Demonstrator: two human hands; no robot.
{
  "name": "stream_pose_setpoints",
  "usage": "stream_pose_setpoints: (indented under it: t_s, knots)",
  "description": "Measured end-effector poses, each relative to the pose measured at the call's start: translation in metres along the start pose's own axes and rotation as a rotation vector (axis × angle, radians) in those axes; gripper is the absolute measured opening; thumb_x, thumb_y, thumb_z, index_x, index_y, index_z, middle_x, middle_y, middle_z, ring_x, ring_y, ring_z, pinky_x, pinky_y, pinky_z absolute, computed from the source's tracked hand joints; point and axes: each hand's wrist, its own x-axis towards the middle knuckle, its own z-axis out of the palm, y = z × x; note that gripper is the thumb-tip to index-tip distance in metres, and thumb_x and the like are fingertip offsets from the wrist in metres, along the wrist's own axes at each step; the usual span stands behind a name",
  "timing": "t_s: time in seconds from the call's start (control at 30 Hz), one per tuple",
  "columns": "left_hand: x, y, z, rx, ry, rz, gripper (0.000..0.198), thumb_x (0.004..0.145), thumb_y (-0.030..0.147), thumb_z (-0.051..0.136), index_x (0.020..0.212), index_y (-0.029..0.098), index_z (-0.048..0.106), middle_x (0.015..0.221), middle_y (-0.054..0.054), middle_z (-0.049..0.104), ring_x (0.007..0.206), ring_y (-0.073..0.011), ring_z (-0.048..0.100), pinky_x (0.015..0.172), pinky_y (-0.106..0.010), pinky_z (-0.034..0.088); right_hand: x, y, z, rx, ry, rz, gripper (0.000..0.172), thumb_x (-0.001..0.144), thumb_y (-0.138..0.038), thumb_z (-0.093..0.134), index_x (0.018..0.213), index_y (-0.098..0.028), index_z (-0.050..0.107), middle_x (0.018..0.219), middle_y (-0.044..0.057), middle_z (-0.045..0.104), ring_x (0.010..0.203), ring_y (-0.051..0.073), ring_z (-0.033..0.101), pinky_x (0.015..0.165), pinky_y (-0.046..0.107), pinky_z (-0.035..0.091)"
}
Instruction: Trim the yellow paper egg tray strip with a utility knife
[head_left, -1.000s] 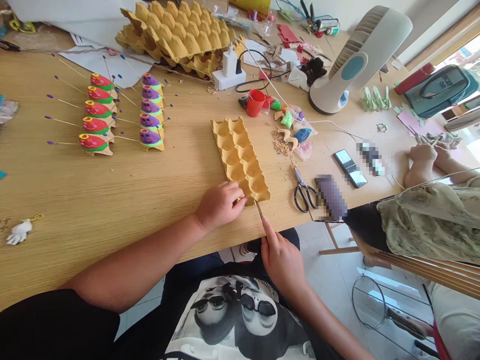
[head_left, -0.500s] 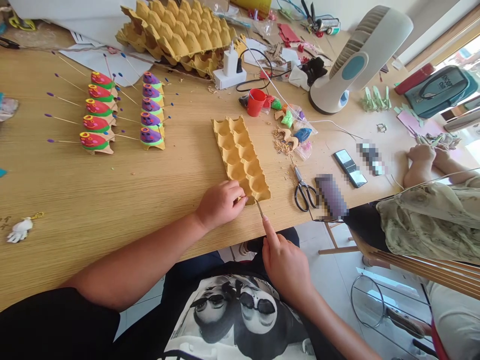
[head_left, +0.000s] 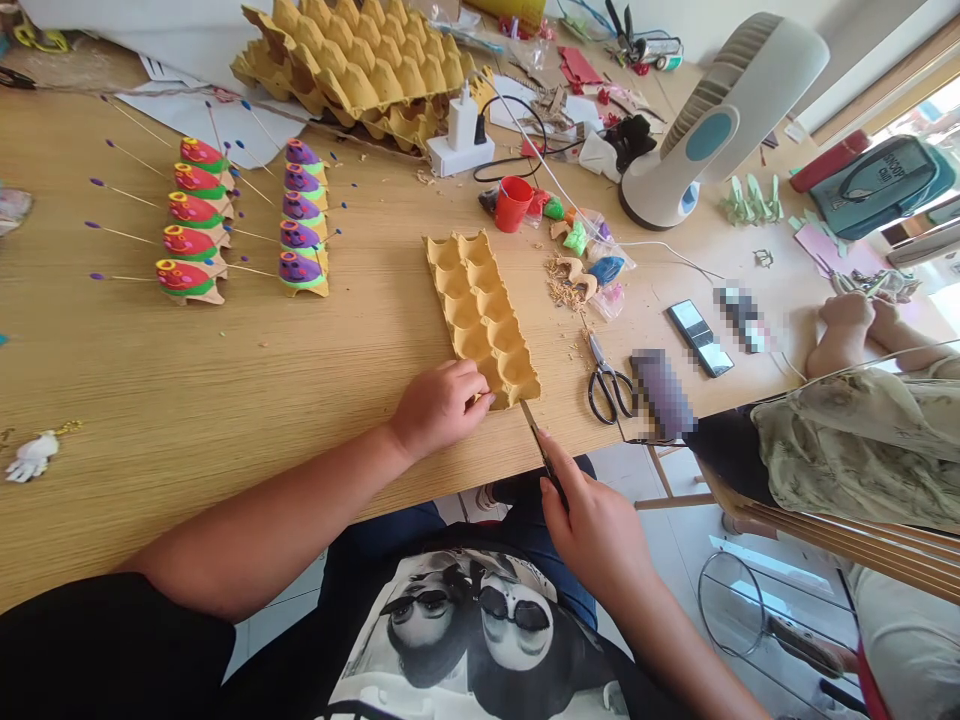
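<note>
A long yellow egg-carton strip (head_left: 480, 310) lies on the wooden table (head_left: 247, 380). My left hand (head_left: 441, 405) is closed, its fingers pressing down the strip's near end. My right hand (head_left: 596, 525) is wrapped round the handle of a thin knife (head_left: 534, 425); the blade tip touches the strip's near right corner at the table's edge.
Scissors (head_left: 606, 380) and a phone (head_left: 700, 337) lie right of the strip. Painted carton figures with sticks (head_left: 195, 220) stand at left. A stack of egg trays (head_left: 360, 70), a charger (head_left: 459, 135), a red cup (head_left: 513, 204) and a fan (head_left: 720, 120) lie behind. Another person's hands (head_left: 855, 320) work at right.
My right hand has drawn back to the right and toward me with the knife; the blade tip now meets the strip's near right corner. The left hand has stayed put.
</note>
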Motion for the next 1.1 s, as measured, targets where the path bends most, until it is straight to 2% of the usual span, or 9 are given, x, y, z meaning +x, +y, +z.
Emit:
stream_pose_setpoints:
  t_s: [0.13,0.4,0.6,0.73,0.9,1.1]
  knots:
    - [0.0,-0.001,0.0,-0.018,-0.003,0.0,0.016,0.092,0.027,0.062,0.079,0.019,0.065,0.083,-0.004,0.065,0.08,-0.0187,0.06,0.067,-0.031,0.042,0.011,-0.003,0.002,0.049,0.079,-0.051,0.054,0.101,-0.024,0.043,0.155,-0.023,0.038,0.095,0.0,0.078,0.069,0.015,0.069,0.054,0.026,0.037]
    - [0.001,-0.001,-0.001,0.001,-0.015,-0.001,0.018,0.093,0.029,0.062,0.079,0.019,0.066,0.081,-0.003,0.063,0.078,-0.0187,0.059,0.066,-0.032,0.042,0.017,-0.005,0.007,-0.012,0.088,-0.062,0.055,0.101,-0.024,0.045,0.155,-0.022,0.04,0.083,0.0,0.076,0.064,0.015,0.067,0.052,0.024,0.035]
    - [0.001,0.0,-0.001,0.012,-0.015,0.009,0.017,0.093,0.027,0.061,0.079,0.019,0.065,0.08,-0.003,0.062,0.08,-0.0191,0.06,0.066,-0.032,0.042,0.014,-0.007,0.009,-0.053,0.013,-0.046,0.056,0.103,-0.024,0.043,0.158,-0.024,0.033,0.099,0.002,0.077,0.071,0.015,0.07,0.056,0.025,0.039]
    - [0.001,0.0,-0.001,0.006,-0.021,-0.002,0.017,0.093,0.027,0.061,0.078,0.019,0.065,0.08,-0.004,0.063,0.08,-0.019,0.059,0.067,-0.031,0.042,0.022,-0.015,0.009,-0.122,-0.047,-0.001,0.057,0.103,-0.025,0.04,0.159,-0.024,0.031,0.095,0.003,0.077,0.072,0.015,0.07,0.056,0.024,0.041]
    - [0.001,0.001,-0.001,0.022,-0.031,-0.01,0.022,0.094,0.03,0.06,0.075,0.019,0.063,0.079,-0.004,0.062,0.078,-0.0187,0.058,0.065,-0.031,0.041,0.038,-0.028,0.001,-0.212,-0.111,0.039,0.059,0.103,-0.026,0.039,0.161,-0.025,0.027,0.082,0.002,0.074,0.066,0.016,0.069,0.051,0.023,0.037]
    - [0.001,0.0,0.0,0.028,-0.03,0.0,0.019,0.093,0.028,0.06,0.077,0.019,0.064,0.08,-0.003,0.062,0.079,-0.0188,0.058,0.066,-0.032,0.041,0.035,-0.031,-0.004,-0.255,-0.134,0.026,0.061,0.102,-0.026,0.04,0.161,-0.022,0.027,0.082,0.003,0.073,0.065,0.017,0.069,0.05,0.025,0.037]
